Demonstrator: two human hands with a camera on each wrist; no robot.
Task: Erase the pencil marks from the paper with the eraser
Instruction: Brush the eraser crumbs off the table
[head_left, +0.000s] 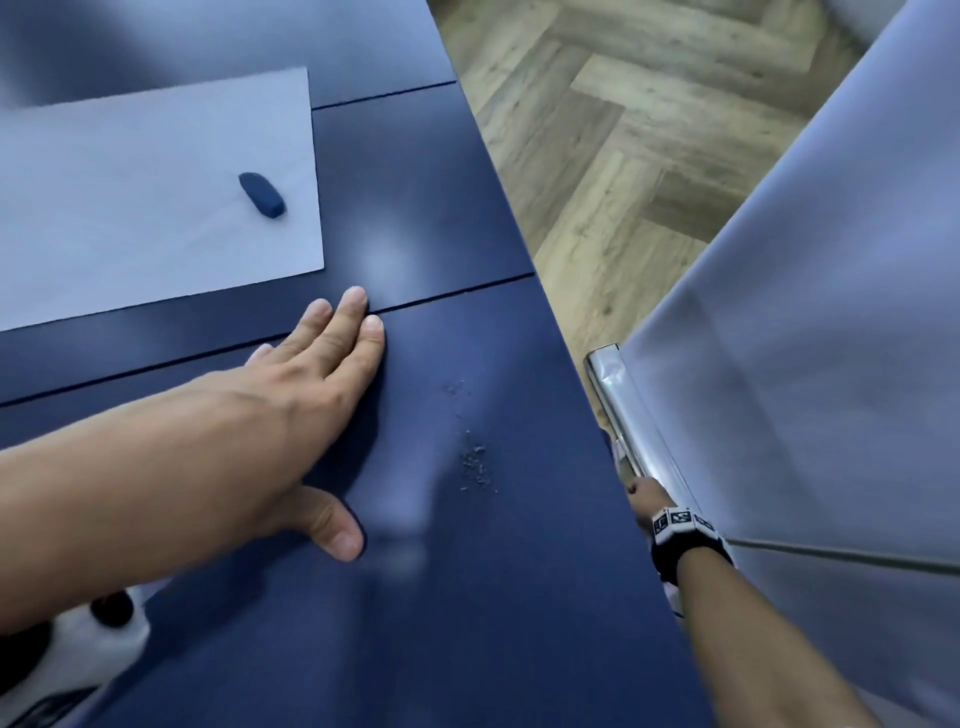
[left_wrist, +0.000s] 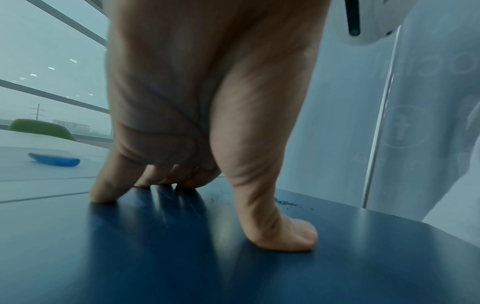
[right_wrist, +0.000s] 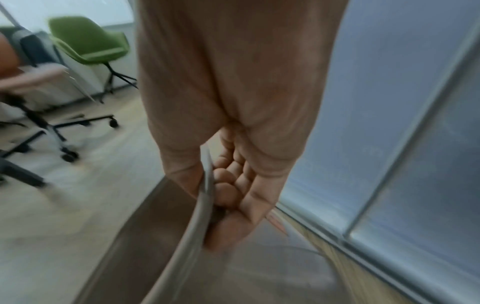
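A white paper (head_left: 145, 197) lies at the far left of the dark blue table (head_left: 426, 208). A dark blue eraser (head_left: 261, 194) rests loose on the paper near its right edge and also shows as the eraser (left_wrist: 55, 161) in the left wrist view. My left hand (head_left: 322, 384) presses flat on the table in front of the paper, fingers straight and together, holding nothing. Grey eraser crumbs (head_left: 475, 462) lie just right of it. My right hand (head_left: 641, 493) is below the table's right edge, its fingers (right_wrist: 228, 185) curled round the thin rim of a grey metallic object (head_left: 613, 395).
A frosted glass wall (head_left: 805, 312) stands close on the right, leaving a narrow strip of wooden floor (head_left: 597, 156) beside the table. A green chair (right_wrist: 88, 45) and wheeled office chairs (right_wrist: 39, 123) stand farther off on the floor.
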